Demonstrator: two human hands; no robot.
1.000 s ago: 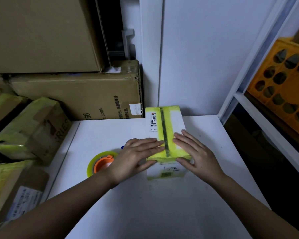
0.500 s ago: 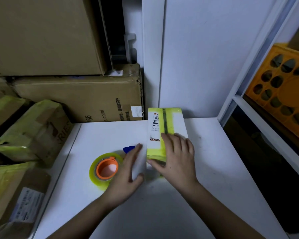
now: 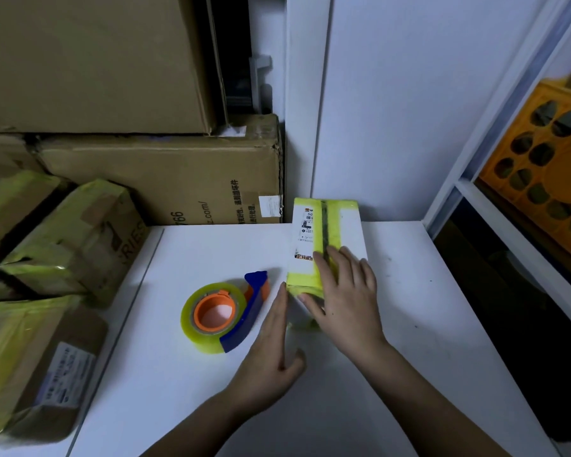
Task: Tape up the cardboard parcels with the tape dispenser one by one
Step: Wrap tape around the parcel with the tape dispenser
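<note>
A small white parcel [image 3: 330, 225] with yellow tape strips along its top stands on the white table [image 3: 426, 324] against the back wall. My right hand [image 3: 343, 298] lies flat on the parcel's near end, fingers straight, thumb over the front face. My left hand [image 3: 274, 351] stands edge-on with straight fingers against the parcel's left front corner. The tape dispenser [image 3: 225, 311], a blue handle with an orange core and a yellowish roll, lies on the table just left of my left hand, untouched.
Large cardboard boxes [image 3: 165, 179] are stacked at the back left. Several yellow-taped parcels [image 3: 70, 239] lie piled left of the table. An orange crate [image 3: 548, 173] sits on a shelf at right, with a dark gap below it.
My left hand slid off the parcel's top to its left front side. My right hand moved to the middle of the parcel's near end. The view shifted slightly right.
</note>
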